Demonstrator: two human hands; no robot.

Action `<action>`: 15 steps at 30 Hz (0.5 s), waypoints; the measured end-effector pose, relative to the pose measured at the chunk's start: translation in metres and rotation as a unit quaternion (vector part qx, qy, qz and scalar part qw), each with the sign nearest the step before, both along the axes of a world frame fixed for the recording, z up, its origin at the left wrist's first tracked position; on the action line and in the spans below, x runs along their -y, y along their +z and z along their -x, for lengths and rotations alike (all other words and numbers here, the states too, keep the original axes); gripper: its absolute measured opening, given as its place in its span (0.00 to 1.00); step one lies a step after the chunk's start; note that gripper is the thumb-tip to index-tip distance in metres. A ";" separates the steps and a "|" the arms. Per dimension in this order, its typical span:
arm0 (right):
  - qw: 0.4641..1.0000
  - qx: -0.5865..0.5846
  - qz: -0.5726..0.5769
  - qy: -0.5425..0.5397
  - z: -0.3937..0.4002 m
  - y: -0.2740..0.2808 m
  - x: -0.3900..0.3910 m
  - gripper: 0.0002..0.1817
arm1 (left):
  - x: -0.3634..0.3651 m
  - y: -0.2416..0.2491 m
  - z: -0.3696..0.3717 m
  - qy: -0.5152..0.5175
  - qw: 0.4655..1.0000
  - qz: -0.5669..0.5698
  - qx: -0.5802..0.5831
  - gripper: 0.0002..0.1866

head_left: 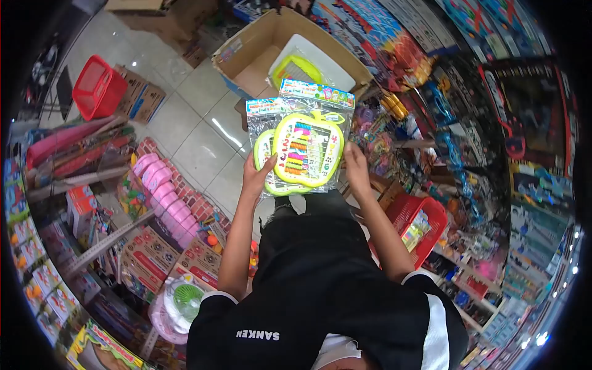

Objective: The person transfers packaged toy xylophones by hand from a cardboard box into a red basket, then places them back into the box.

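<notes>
Two green apple-shaped abacus toys (308,150) in clear plastic bags with printed header cards overlap in front of me. My left hand (256,175) grips their lower left edge, its thumb over the front. At their right side, my right hand (356,165) is against the bag's edge, with its fingers partly hidden behind the packs. Beyond the packs stands an open cardboard box (246,60) holding another bagged green toy (299,69) and a white board (336,69).
A red basket (98,87) stands on the tiled floor (196,148) at the upper left. Another red basket (435,217) is by my right arm. Pink items (161,188) line the left shelf, and packed toys hang along the right.
</notes>
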State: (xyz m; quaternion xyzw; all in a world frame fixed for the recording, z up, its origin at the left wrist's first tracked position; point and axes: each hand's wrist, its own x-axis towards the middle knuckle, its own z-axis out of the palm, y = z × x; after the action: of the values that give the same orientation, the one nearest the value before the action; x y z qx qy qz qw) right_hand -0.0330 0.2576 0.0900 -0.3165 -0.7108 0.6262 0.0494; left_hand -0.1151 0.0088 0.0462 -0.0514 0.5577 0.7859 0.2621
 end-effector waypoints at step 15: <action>0.993 -0.047 -0.079 -0.072 -0.132 0.019 -0.035 0.20 | -0.098 0.042 -0.060 -0.235 0.972 0.013 -0.014 0.26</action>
State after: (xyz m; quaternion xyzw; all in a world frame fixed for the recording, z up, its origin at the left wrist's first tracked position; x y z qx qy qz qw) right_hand 0.0986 0.2927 0.1093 -0.3327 -0.7302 0.5770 0.1527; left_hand -0.0556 0.1065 0.0882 0.0883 0.5681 0.6955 0.4311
